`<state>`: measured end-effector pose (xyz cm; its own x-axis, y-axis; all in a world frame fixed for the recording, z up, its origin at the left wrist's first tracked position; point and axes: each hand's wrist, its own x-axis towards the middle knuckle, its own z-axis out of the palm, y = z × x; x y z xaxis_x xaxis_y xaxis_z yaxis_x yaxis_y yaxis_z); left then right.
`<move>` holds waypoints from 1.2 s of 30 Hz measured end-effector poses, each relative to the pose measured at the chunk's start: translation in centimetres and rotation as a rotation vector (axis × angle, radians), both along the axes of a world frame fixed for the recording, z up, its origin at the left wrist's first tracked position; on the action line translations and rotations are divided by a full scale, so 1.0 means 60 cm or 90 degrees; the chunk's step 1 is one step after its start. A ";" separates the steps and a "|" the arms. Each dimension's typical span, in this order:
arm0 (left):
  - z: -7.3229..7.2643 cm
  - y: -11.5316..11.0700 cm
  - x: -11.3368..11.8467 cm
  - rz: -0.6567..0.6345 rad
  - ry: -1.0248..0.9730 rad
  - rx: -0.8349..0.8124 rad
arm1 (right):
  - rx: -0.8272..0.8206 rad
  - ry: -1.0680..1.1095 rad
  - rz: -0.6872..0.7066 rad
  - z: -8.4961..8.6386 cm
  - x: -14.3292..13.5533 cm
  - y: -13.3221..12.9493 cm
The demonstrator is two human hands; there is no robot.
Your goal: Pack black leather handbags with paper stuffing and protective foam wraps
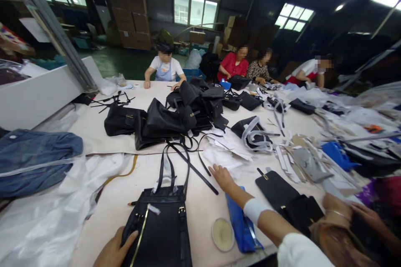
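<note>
A black backpack with a gold zipper lies on the table in front of me, its straps stretching away from me. My left hand grips its left edge, thumb on top beside the zipper and the other fingers mostly hidden. Farther forward, my right hand reaches over the table with its fingers extended, holding nothing I can see. It is beside a loose black strap end and just short of a pile of white paper sheets. A white band covers my right wrist area.
Black bags are heaped mid-table. A round tin and a blue packet lie near my right forearm. A co-worker's hands are at the right by a black flap piece. Several people sit across the table.
</note>
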<state>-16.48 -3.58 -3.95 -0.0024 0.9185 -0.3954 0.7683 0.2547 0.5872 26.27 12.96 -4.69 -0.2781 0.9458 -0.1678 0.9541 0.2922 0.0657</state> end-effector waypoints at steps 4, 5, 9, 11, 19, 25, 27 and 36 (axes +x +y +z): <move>0.000 -0.002 0.012 0.034 0.027 -0.008 | -0.027 0.028 0.051 -0.010 0.003 0.016; 0.003 -0.002 0.017 0.051 0.023 -0.016 | -0.031 0.039 0.057 -0.006 0.001 0.014; 0.012 -0.004 0.032 0.085 0.004 -0.038 | -0.038 0.106 0.081 0.031 -0.011 -0.012; 0.012 -0.001 0.033 0.086 0.002 -0.034 | -0.028 0.182 0.069 0.059 -0.018 -0.031; 0.104 0.077 0.080 0.120 -0.334 0.069 | -0.338 1.053 -0.229 0.161 -0.129 -0.120; 0.171 0.086 0.149 0.125 -0.843 -0.241 | -0.319 1.129 -0.262 0.182 -0.239 -0.175; 0.161 0.078 0.155 0.156 -0.823 -0.160 | -0.310 1.097 -0.244 0.179 -0.257 -0.189; 0.121 0.064 0.136 0.166 -0.574 0.005 | -0.187 0.832 -0.265 0.144 -0.304 -0.206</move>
